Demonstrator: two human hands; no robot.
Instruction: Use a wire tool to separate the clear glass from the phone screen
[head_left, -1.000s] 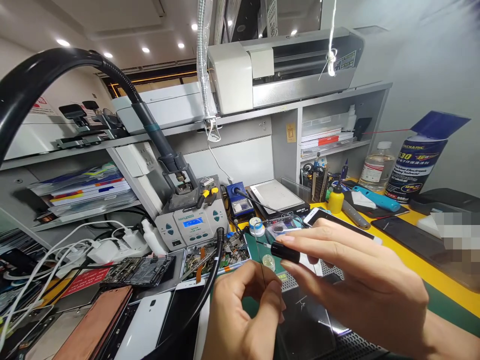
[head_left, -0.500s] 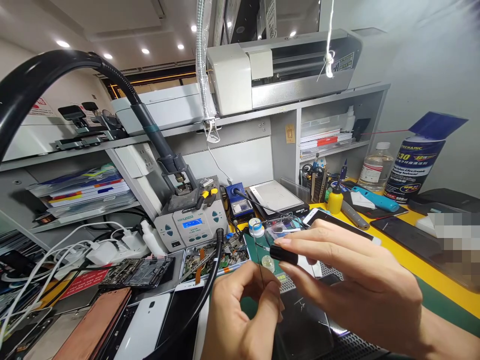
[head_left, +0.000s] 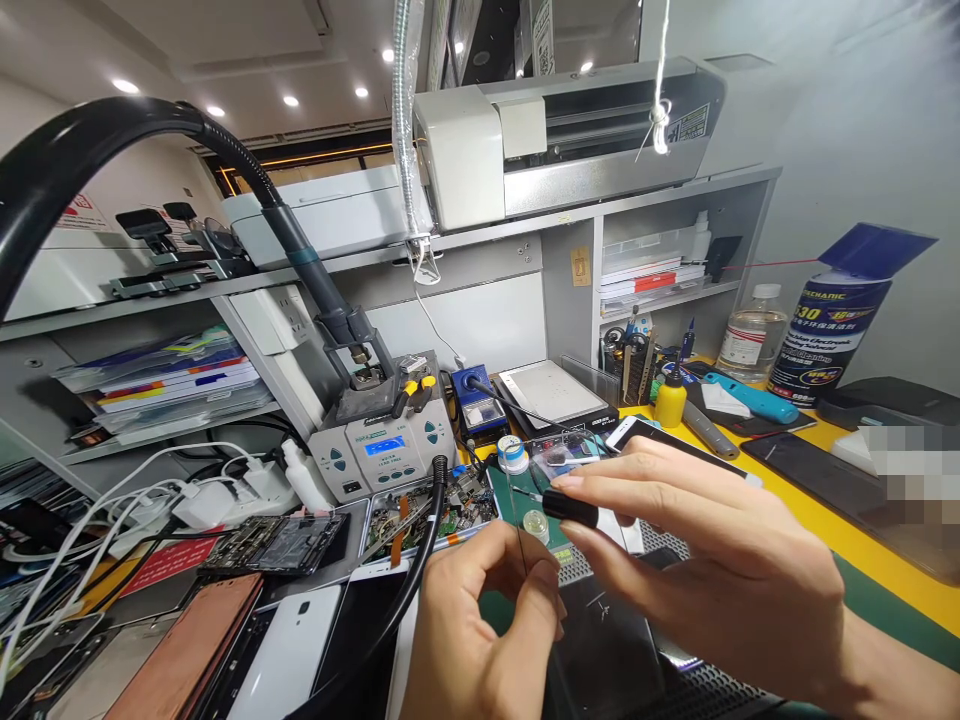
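While the left hand (head_left: pixel 487 615) stands upright low in the view, its thumb and forefinger pinch the lower end of a thin, see-through pane (head_left: pixel 516 515) seen nearly edge-on; the other fingers curl behind, partly hidden. Pane rises above the fingertips, over the dark green work mat (head_left: pixel 892 610). Right hand (head_left: pixel 720 560) comes in from the right, thumb below and fingertips above, gripping a glossy black cylindrical cap (head_left: pixel 570 508); remaining fingers lie close together, extended. From the cap a slim, pale applicator stem (head_left: pixel 530 495) points left at the pane; cannot tell whether the tip touches it. Just beyond: a small, round, clear jar (head_left: pixel 536 525) and a white-and-blue tub (head_left: pixel 513 455). Left of these, a shallow, light-coloured tray (head_left: pixel 496 512) of circuit boards, in front of a grey soldering station (head_left: pixel 352 440) with a lit blue display. Near the right hand, a yellow squeeze bottle (head_left: pixel 670 403) stands upright.
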